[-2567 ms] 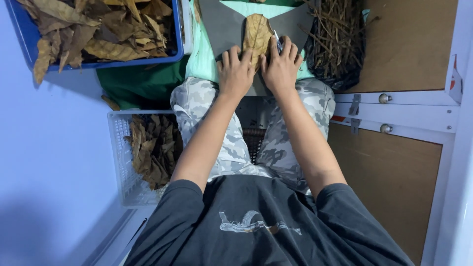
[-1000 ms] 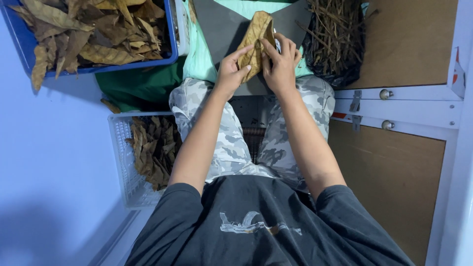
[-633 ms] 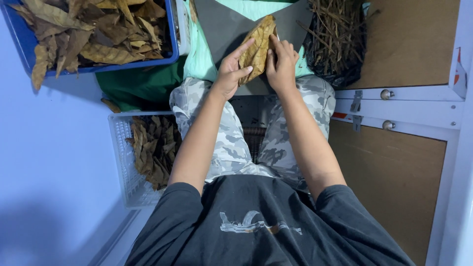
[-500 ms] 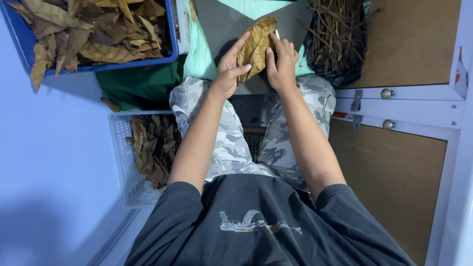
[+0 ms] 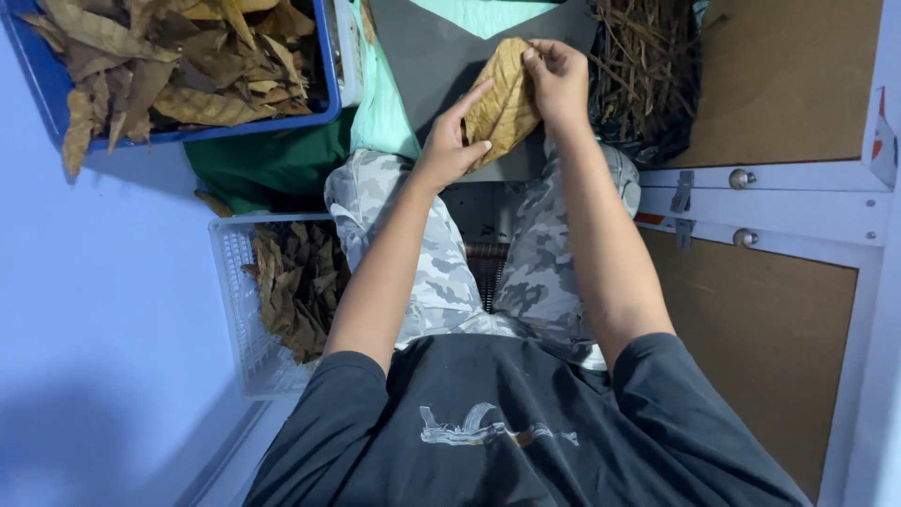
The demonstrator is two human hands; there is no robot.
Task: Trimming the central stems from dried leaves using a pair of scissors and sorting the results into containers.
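Both hands are holding one dry brown leaf (image 5: 504, 101).
The left hand (image 5: 449, 143) is pinching its lower edge while the right hand (image 5: 557, 80) is gripping its top above the grey board (image 5: 422, 56).

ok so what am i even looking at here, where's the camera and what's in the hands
There is no machine here: a person works with two bare hands, and the single picture comes from a camera worn on their head, looking down over their chest, arms and lap.

The left hand and the right hand hold one large dry brown leaf between them, above a dark grey board that lies across the knees.

Around them: a blue crate of loose dry leaves at upper left, a white mesh basket of darker leaves beside the left leg, a pile of thin brown stalks at upper right, and some green cloth under the crate.
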